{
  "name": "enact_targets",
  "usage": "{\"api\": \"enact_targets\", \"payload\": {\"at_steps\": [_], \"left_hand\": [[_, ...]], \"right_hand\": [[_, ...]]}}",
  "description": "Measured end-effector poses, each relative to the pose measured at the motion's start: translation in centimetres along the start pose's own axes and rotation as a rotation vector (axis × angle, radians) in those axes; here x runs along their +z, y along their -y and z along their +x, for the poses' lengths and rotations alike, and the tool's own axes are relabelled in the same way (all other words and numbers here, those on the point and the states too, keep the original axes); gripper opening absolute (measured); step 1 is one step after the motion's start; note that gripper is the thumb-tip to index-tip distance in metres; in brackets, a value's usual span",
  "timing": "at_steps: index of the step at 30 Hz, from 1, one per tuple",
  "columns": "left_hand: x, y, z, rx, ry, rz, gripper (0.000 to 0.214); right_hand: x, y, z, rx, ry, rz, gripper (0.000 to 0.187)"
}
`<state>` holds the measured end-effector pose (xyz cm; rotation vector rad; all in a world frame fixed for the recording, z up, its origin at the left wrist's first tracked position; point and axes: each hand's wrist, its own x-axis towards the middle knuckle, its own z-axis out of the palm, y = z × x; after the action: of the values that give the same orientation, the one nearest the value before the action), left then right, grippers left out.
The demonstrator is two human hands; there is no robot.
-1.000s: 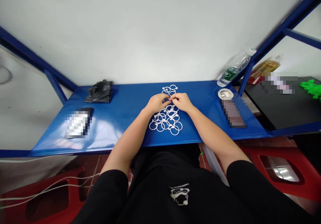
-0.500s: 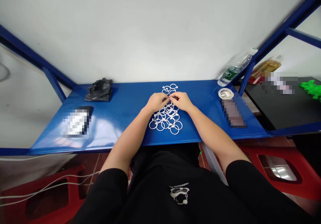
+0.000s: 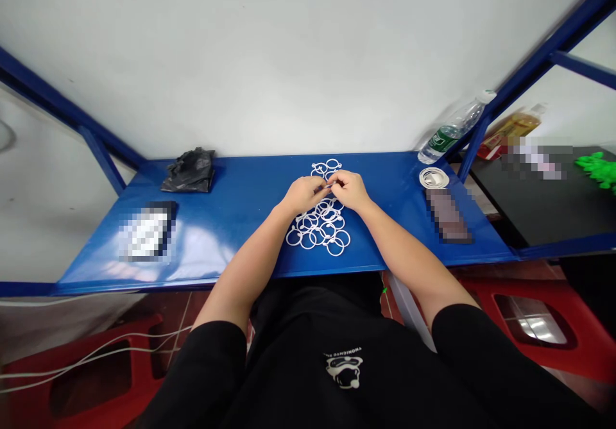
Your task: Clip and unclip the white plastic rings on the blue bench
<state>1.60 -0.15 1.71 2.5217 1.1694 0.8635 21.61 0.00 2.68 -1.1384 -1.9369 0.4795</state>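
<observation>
I have the fingers of my left hand (image 3: 304,194) and right hand (image 3: 351,190) drawn into a close pinch, tip to tip, on a small white piece (image 3: 329,186); its shape is mostly hidden by my fingertips. Just below my fingers, toward my body, a pile of white rings (image 3: 320,227) lies overlapping on the blue worktop (image 3: 250,204). Just beyond my fingers lie a few more rings (image 3: 325,171), partly covered by my right hand. Well off to the left of my fingers sits a crumpled black bag (image 3: 191,170); well off to their right are a white coil (image 3: 434,178) and, behind it, a leaning bottle (image 3: 455,131).
</observation>
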Motion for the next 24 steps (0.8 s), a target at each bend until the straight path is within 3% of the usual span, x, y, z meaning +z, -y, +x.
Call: {"api": "enact_targets", "payload": {"at_steps": [7,11,14,16,20,24], "left_hand": [[-0.2,-0.3,0.0,-0.032,0.043,0.021,0.025],[-0.6,-0.1,-0.1,-0.062,-0.01,-0.006,0.024],[-1.0,0.4,-0.2,-0.148,-0.072,-0.051,0.044],[-1.3,1.0,-0.3,-0.225,-0.068,-0.063,0.054],[-1.8,2.2,-0.3,-0.264,0.064,-0.02,0.039],[-2.3,3.1,-0.5,-0.227,0.109,0.017,0.03]], "right_hand": [[-0.2,-0.5,0.0,-0.032,0.068,0.052,0.026],[-0.2,-0.7,0.0,-0.048,0.014,0.041,0.031],[-0.2,-1.5,0.2,-0.013,-0.052,0.034,0.039],[-0.2,-2.3,0.4,0.019,-0.015,0.017,0.043],[-0.1,-3.5,0.6,0.057,0.107,-0.033,0.047],[-0.2,-3.5,0.6,0.058,0.061,-0.067,0.038]]}}
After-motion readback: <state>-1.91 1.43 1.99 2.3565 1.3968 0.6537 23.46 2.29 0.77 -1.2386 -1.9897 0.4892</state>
